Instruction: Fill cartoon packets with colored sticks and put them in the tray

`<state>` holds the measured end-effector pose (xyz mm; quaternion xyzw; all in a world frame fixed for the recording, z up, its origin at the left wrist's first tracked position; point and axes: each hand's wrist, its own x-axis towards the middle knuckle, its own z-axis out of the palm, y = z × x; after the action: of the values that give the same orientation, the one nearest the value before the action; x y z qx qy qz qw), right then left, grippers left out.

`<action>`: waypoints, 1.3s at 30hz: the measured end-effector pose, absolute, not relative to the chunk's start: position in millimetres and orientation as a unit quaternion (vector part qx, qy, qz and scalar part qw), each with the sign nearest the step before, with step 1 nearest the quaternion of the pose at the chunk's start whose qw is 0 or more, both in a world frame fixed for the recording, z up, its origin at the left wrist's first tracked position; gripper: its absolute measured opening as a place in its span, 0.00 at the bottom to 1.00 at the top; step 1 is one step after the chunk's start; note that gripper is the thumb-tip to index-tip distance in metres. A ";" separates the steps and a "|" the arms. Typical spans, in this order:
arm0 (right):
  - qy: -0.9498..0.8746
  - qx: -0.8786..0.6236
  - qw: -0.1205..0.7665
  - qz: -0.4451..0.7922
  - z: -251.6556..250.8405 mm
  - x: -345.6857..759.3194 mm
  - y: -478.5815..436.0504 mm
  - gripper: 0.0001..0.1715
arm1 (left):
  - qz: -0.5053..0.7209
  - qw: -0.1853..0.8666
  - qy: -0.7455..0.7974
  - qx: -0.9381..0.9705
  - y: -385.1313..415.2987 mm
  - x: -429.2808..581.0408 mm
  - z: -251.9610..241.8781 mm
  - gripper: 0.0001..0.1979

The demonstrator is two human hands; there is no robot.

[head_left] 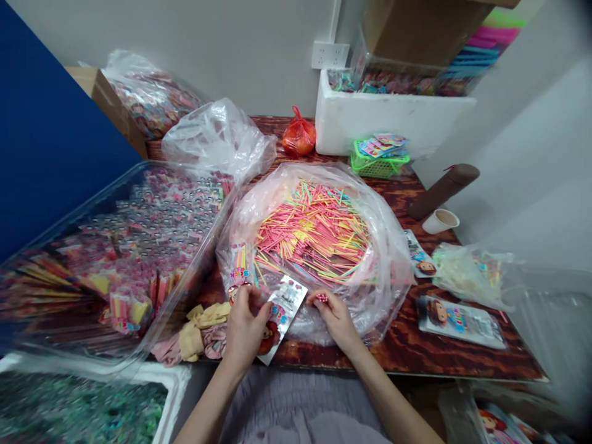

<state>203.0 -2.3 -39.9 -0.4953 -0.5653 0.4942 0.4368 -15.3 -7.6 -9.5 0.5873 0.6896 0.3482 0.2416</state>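
My left hand (244,328) is closed on an empty printed clear packet (283,311) with a cartoon figure, held at the table's near edge. My right hand (333,317) pinches the ends of a small bunch of coloured sticks (322,298) beside the packet's mouth. Just beyond both hands lies a large open clear bag (388,246) heaped with pink, yellow and green sticks (311,231). A filled packet (239,271) leans against the bag's left side.
A big clear tub (139,259) of filled packets stands at left. Empty packets (460,320) lie at right, near a paper cup (440,220) and brown tube (443,190). A white foam box (393,117), green basket (379,161), red bag (298,135) sit behind. Cloth gloves (203,330) lie near my left wrist.
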 end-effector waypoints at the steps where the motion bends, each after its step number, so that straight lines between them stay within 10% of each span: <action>1: -0.565 -0.495 0.437 0.495 -40.4 203.0 -2.2 0.09 | 0.351 0.257 0.688 0.581 -6.4 -16.7 -8.3 0.08; 25: -0.566 -0.500 0.435 0.490 -36.5 202.6 -2.1 0.11 | 0.494 0.589 0.530 0.358 9.4 -29.5 9.3 0.10; 39: -0.518 -0.507 0.450 0.521 -37.5 203.2 -0.2 0.10 | 0.490 0.498 0.582 0.416 11.4 -19.1 14.9 0.13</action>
<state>203.2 -0.2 -37.5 -0.5075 -0.5184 0.5207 0.4501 -19.1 11.4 14.9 0.4158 0.5823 0.4897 0.4982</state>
